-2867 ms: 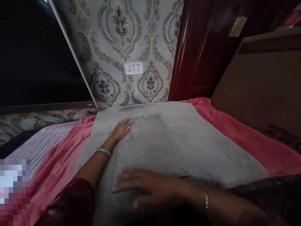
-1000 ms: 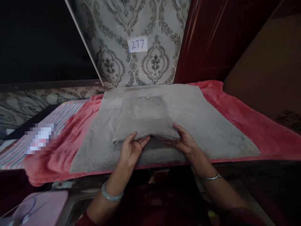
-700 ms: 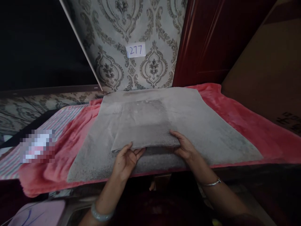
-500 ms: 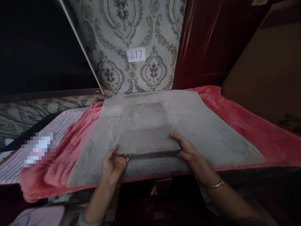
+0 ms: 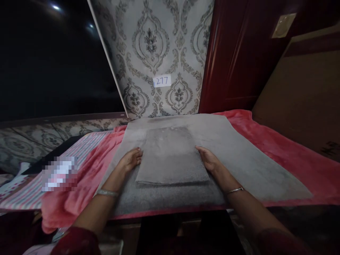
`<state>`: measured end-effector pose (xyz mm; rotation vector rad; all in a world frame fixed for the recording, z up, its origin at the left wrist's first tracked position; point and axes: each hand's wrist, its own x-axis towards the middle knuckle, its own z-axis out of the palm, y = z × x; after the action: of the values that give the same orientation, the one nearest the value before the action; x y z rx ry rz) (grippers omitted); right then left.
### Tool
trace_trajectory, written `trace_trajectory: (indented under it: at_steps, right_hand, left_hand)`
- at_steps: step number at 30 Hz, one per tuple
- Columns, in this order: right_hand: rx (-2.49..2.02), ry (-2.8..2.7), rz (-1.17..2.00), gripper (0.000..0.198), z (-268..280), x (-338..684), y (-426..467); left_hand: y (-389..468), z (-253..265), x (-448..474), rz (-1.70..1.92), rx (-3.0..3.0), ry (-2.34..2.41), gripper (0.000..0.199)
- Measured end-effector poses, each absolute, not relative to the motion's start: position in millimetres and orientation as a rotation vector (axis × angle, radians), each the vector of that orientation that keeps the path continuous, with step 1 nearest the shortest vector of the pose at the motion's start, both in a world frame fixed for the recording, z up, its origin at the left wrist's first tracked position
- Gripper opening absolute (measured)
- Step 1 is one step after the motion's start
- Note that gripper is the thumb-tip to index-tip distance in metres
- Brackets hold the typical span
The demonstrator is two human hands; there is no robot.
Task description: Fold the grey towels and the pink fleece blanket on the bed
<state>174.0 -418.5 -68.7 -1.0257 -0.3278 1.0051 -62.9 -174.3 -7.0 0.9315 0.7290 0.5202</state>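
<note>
A folded grey plush cloth (image 5: 172,159) lies flat, its layered fold facing me, on a larger grey plush cloth (image 5: 247,170). At its left edge is my left hand (image 5: 130,160), fingers loosely bent and slightly apart. My right hand (image 5: 209,160) rests along the right edge with its fingers stretched forward. Both hands are open, one on each side of the folded cloth, and neither grips it. Whether the left fingertips touch the edge is hard to tell.
Pink plush fabric (image 5: 281,152) spreads beneath the grey cloth and out to both sides. A striped cloth (image 5: 87,140) lies at the left, below a large dark screen (image 5: 58,63). Patterned wallpaper (image 5: 151,42) and a dark red door (image 5: 233,60) stand behind; a brown cardboard box (image 5: 308,81) is at right.
My left hand has let go of the front edge and moved up to the left side. The right hand has loosened from the right corner. The folded cloth now lies flat. The view has tilted upward.
</note>
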Motion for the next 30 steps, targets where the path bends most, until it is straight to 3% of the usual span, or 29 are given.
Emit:
trace_trajectory:
  at_steps: [6, 10, 15, 18, 23, 30]
  right_hand:
    - [-0.997, -0.313, 0.932, 0.037, -79, 173, -417]
    - [-0.987, -0.357, 0.876, 0.04, -77, 176, -411]
    - [-0.995, -0.376, 0.88, 0.054, -66, 190, -393]
    - [-1.009, -0.373, 0.837, 0.069, -68, 196, -387]
    - [-1.054, -0.413, 0.868, 0.107, -75, 195, -394]
    - [-1.003, -0.428, 0.891, 0.104, -69, 193, -397]
  left_hand:
    - [-170, -14, -36, 0.683, 1.021, 0.649, 0.047]
    - [-168, -24, -36, 0.76, 1.157, 0.633, 0.079]
    - [-161, -18, -31, 0.628, 1.244, 0.6, 0.097]
    - [-155, -17, -21, 0.609, 1.259, 0.59, 0.099]
    - [-140, -36, -8, 0.656, 1.372, 0.58, 0.086]
    - [-133, -48, -14, 0.589, 1.505, 0.634, 0.097]
